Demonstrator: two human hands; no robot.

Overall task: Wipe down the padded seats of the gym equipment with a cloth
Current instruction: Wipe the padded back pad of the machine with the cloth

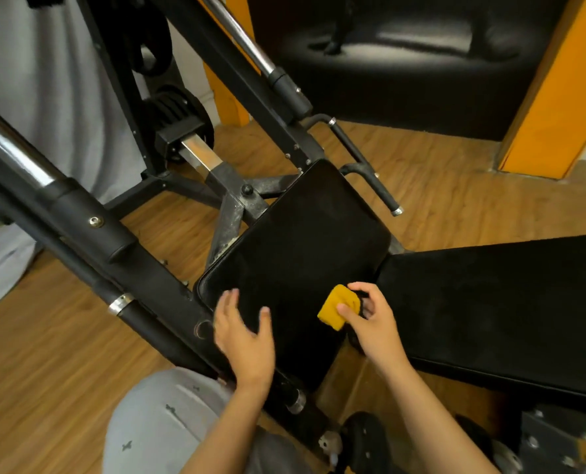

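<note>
A black steel frame rail (89, 234) slants across the wooden floor (45, 336) at the left, and just beside it the left hand (245, 340) hovers with relaxed, spread fingers over the near corner of the black padded seat (301, 241), grasping nothing. Further right, the right hand (375, 323) pinches a folded yellow cloth (337, 307) between thumb and fingers, over the seat's right edge. Beyond it stretches the long black back pad (496, 309).
</note>
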